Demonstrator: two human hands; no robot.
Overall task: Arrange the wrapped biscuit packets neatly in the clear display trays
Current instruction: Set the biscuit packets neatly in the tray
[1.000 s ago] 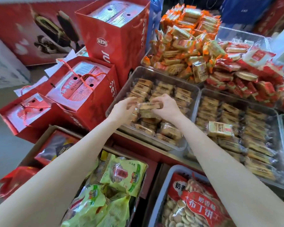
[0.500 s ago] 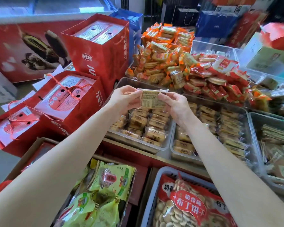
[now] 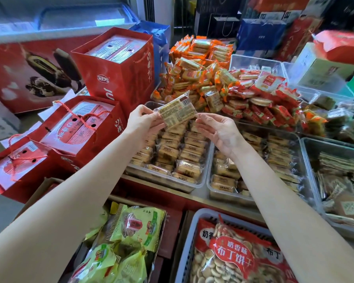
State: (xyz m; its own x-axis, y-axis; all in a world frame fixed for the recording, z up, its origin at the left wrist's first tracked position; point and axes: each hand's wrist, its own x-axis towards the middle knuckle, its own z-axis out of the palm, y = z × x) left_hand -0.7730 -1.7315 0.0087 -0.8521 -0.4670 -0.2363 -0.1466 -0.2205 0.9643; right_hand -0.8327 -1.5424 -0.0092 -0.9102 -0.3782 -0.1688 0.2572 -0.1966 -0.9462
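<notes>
While held aloft, 1 wrapped biscuit packet (image 3: 177, 111) was pinched at its left end by the left hand (image 3: 141, 121). Right hand (image 3: 217, 129): fingers relaxed and spread, apparently just touching the packet's right corner. Clear tray (image 3: 189, 185) lay directly below both hands, rows nearly full. Risk: the 1-sided pinch could slip, dropping the packet askew onto the rows.

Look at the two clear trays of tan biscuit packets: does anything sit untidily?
Yes. In the left tray the back rows stand in lines, but the packets along its near edge lie tilted and loose. The right tray's near-left corner looks similarly jumbled.
</notes>
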